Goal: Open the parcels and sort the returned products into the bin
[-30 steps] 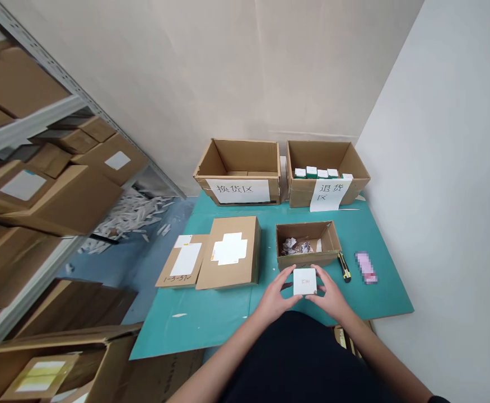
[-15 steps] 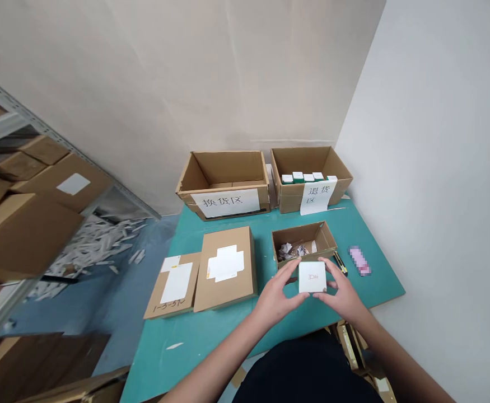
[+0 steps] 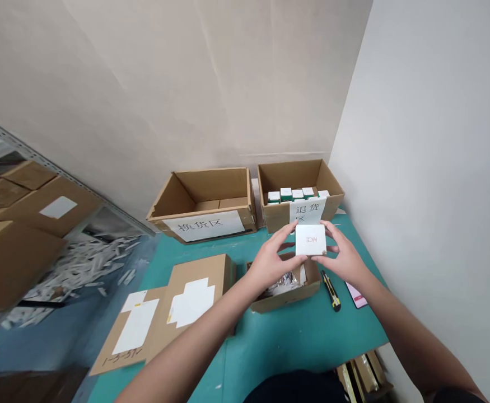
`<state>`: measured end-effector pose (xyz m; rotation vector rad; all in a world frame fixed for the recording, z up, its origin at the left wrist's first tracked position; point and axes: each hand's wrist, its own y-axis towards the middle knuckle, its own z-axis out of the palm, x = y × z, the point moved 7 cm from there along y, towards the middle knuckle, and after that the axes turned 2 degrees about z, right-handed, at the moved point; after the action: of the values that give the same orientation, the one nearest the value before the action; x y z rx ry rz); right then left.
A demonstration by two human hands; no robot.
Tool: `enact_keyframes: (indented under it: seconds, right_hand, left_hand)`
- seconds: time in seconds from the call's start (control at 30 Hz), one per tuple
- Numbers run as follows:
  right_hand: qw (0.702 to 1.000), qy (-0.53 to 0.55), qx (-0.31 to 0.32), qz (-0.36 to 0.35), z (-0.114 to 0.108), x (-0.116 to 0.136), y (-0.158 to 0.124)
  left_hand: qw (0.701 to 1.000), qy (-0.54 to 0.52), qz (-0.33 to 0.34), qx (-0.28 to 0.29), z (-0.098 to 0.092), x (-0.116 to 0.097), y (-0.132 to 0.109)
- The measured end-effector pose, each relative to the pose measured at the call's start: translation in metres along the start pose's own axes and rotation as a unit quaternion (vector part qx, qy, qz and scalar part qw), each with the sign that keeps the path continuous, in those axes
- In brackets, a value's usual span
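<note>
A small white box with faint red lettering is held up between both hands. My left hand grips its left side, fingers at the top edge and thumb at the bottom. On the opposite side my right hand holds it the same way. Behind the white box stands a carton with a handwritten paper label and several white-topped green boxes inside. Below the hands lies a small open carton with crumpled wrapping in it, partly covered by my left hand and forearm.
A second labelled carton stands at the back left. Two closed cardboard boxes with white labels lie at the left on the green table. A utility knife and a pink phone-like object are at the right.
Both hands and the white box have moved forward, beyond the small open carton and up to the labelled carton at the back right. The camera view has shifted too.
</note>
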<state>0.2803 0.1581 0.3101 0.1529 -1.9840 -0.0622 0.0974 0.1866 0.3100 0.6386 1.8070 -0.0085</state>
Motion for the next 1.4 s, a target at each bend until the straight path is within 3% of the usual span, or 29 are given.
enact_keyframes:
  seconds: [0.13,0.27,0.43,0.6,0.73,0.9,1.0,1.17,1.3,1.4]
  right_hand:
    - [0.999,0.008,-0.009,-0.045,-0.043,-0.014,0.079]
    - [0.997,0.011,-0.016,-0.074,-0.081,-0.041,0.171]
    - [0.997,0.008,-0.027,-0.072,-0.114,-0.096,0.281]
    - [0.998,0.004,-0.028,-0.049,-0.127,-0.162,0.353]
    - [0.999,0.003,-0.008,-0.033,-0.123,-0.206,0.386]
    - [1.000,0.019,0.013,-0.004,-0.113,-0.248,0.413]
    - [0.999,-0.007,0.022,0.024,-0.107,-0.268,0.424]
    - [0.980,-0.163,0.037,0.104,-0.094,-0.300,0.429]
    - [0.947,-0.263,0.084,0.165,-0.077,-0.324,0.426]
    - [0.939,-0.278,0.099,0.178,-0.065,-0.336,0.427]
  left_hand:
    - [0.999,-0.022,0.032,-0.002,0.008,0.014,0.088]
    - [0.999,-0.012,0.040,0.002,0.014,0.045,0.187]
    - [0.997,-0.061,0.050,0.024,0.034,0.104,0.302]
    - [0.995,-0.098,0.026,0.022,0.061,0.174,0.375]
    - [0.994,-0.105,-0.007,0.013,0.078,0.223,0.404]
    - [0.995,-0.091,-0.040,0.003,0.088,0.267,0.417]
    - [0.996,-0.061,-0.067,0.001,0.092,0.284,0.416]
    - [0.988,0.049,-0.145,0.008,0.101,0.310,0.409]
    - [0.959,0.189,-0.201,0.059,0.115,0.327,0.402]
    - [0.947,0.221,-0.213,0.092,0.126,0.334,0.398]
